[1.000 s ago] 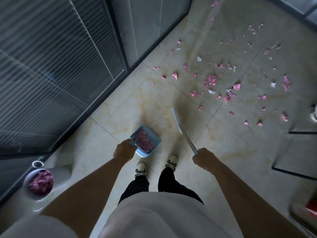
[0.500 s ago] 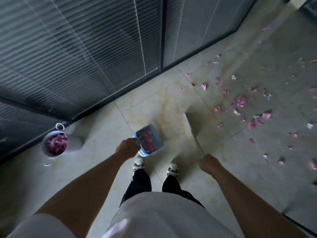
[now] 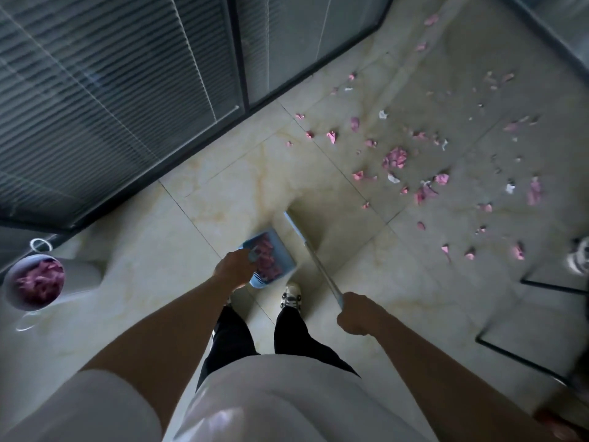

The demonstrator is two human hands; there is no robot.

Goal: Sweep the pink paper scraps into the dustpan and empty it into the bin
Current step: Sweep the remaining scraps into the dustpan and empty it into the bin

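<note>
Glossy beige marble-veined floor tiles (image 3: 223, 199) beside dark-framed glass partitions with blinds (image 3: 95, 90), dim light.

My view has swung back right: the bin (image 3: 33, 282) has slid to the left edge, and more scraps (image 3: 395, 157) show again beyond the broom (image 3: 314, 256).

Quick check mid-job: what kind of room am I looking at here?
Probably an office or commercial interior: glass partitions with slatted blinds, polished marble-look floor tiles, and black metal furniture legs at right.

no readable text, labels, brands, numbers or signs anywhere
</note>
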